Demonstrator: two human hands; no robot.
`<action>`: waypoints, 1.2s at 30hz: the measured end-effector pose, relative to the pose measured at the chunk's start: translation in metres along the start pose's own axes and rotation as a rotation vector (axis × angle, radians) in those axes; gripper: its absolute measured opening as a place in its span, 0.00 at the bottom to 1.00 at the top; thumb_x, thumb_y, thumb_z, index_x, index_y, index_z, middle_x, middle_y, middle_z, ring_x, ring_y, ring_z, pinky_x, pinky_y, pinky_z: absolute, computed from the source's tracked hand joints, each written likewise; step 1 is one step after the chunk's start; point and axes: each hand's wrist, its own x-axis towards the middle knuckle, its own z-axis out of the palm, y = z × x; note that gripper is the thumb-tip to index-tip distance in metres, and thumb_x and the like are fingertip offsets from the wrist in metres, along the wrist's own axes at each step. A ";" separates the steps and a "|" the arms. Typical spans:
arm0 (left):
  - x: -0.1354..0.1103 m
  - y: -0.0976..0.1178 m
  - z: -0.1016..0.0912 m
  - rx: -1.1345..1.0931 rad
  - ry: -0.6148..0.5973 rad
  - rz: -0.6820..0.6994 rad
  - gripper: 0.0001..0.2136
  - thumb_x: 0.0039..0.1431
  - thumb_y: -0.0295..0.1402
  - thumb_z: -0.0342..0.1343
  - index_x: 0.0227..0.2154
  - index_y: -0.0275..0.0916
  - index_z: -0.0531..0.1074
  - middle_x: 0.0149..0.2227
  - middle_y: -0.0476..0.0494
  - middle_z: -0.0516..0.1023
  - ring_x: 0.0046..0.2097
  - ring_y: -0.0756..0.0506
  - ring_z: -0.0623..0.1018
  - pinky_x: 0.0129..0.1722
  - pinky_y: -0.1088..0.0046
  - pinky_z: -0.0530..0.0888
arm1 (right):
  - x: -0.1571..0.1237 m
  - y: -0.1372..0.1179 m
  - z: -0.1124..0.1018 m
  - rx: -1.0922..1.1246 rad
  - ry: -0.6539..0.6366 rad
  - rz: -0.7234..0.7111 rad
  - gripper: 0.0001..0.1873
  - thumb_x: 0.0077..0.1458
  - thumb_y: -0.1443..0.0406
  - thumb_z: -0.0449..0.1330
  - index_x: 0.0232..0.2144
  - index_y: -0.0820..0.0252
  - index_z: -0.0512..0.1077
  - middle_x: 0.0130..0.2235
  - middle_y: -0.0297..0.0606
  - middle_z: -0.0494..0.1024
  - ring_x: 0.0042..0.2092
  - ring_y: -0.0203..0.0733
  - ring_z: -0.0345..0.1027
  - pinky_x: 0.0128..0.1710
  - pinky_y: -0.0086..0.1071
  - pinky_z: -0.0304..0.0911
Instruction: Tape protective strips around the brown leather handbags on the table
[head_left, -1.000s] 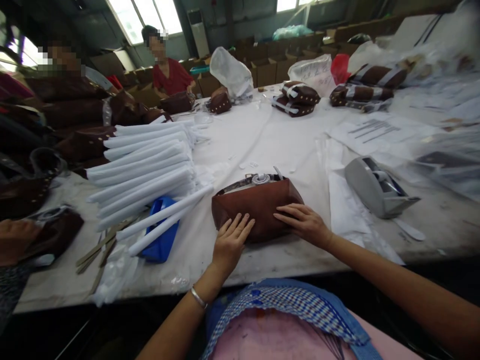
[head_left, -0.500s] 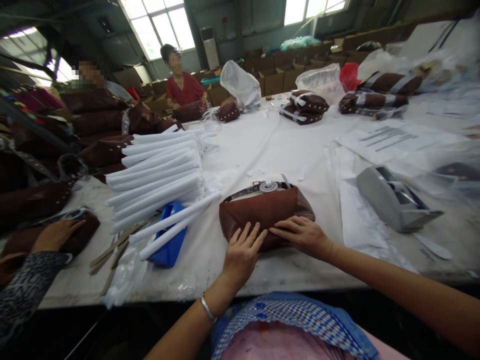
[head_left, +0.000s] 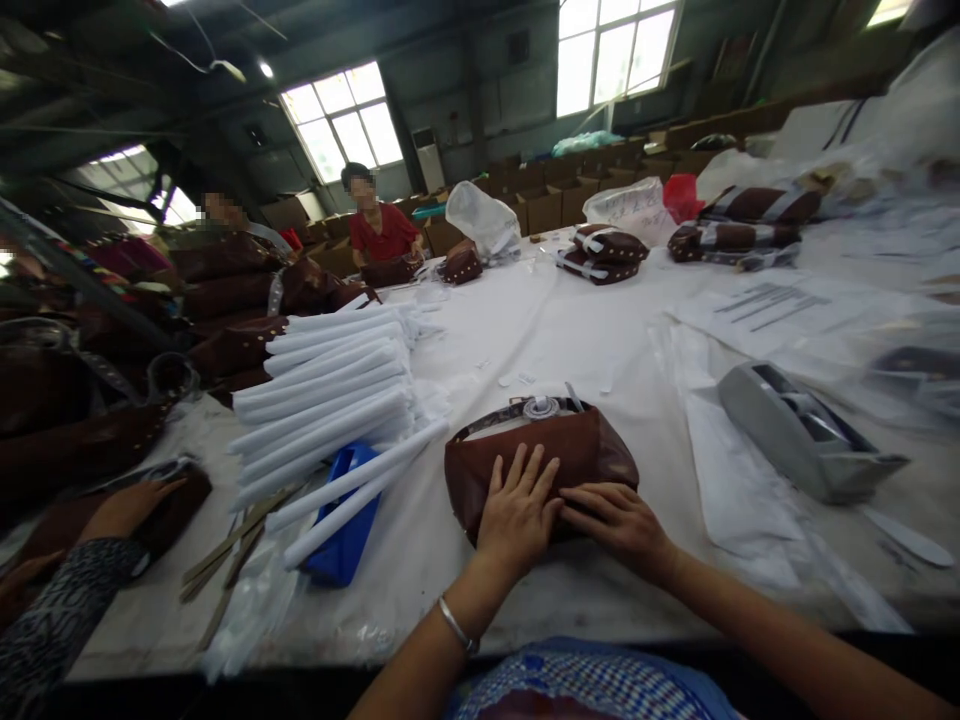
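Observation:
A brown leather handbag (head_left: 555, 440) lies on the white-covered table in front of me. Its strap is coiled at the far edge, with a rolled white-banded part (head_left: 541, 406) beside a buckle. My left hand (head_left: 519, 508) rests flat on the bag's face, fingers spread. Lower on the same side, my right hand (head_left: 619, 525) lays its stretched fingers along the near edge of the bag. Both hands touch the leather without gripping it. The bag's near underside is hidden behind my hands.
White paper rolls (head_left: 330, 390) are piled to the left, some over a blue tape dispenser (head_left: 345, 530). A grey tape dispenser (head_left: 806, 430) stands at right. A co-worker's hand (head_left: 127, 515) rests on another bag at far left. Stacked brown bags (head_left: 604, 252) lie farther back.
My left hand has slid up and rightward over the bag's face, nearer my right hand. The camera has tilted up, so the scene sits lower in view. The bag keeps its place on the table.

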 end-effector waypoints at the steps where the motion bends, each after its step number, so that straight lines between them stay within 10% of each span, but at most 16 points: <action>1: 0.000 0.000 0.008 0.027 -0.014 -0.010 0.26 0.70 0.43 0.46 0.68 0.47 0.55 0.70 0.47 0.56 0.71 0.39 0.58 0.67 0.48 0.63 | 0.001 -0.003 -0.003 0.016 -0.002 0.014 0.22 0.64 0.73 0.54 0.57 0.55 0.72 0.53 0.40 0.79 0.52 0.46 0.72 0.48 0.42 0.70; 8: -0.006 0.000 0.027 0.070 0.001 -0.033 0.26 0.70 0.39 0.46 0.68 0.47 0.53 0.71 0.47 0.55 0.71 0.38 0.57 0.66 0.46 0.63 | 0.062 -0.008 -0.055 0.131 0.125 0.107 0.23 0.64 0.66 0.58 0.60 0.55 0.68 0.55 0.42 0.78 0.58 0.49 0.69 0.65 0.52 0.57; 16: -0.019 -0.009 0.010 -0.022 0.072 0.069 0.20 0.69 0.39 0.49 0.61 0.40 0.66 0.65 0.43 0.68 0.67 0.41 0.65 0.65 0.52 0.67 | 0.036 0.022 0.000 0.004 -0.172 0.245 0.28 0.68 0.58 0.53 0.66 0.58 0.60 0.67 0.46 0.62 0.67 0.54 0.56 0.64 0.54 0.56; 23: -0.079 -0.026 -0.015 0.028 0.155 0.014 0.23 0.62 0.41 0.60 0.58 0.41 0.69 0.53 0.43 0.79 0.56 0.42 0.75 0.64 0.55 0.67 | 0.023 0.011 -0.027 0.125 -0.091 -0.047 0.22 0.64 0.61 0.61 0.59 0.56 0.70 0.51 0.40 0.79 0.53 0.46 0.70 0.60 0.44 0.62; 36: -0.042 -0.017 0.030 0.064 0.079 -0.029 0.10 0.65 0.29 0.54 0.47 0.46 0.74 0.36 0.48 0.79 0.37 0.45 0.74 0.33 0.66 0.67 | 0.022 0.001 0.013 -0.009 -0.022 0.004 0.19 0.64 0.72 0.58 0.54 0.51 0.75 0.40 0.35 0.81 0.36 0.38 0.68 0.34 0.33 0.63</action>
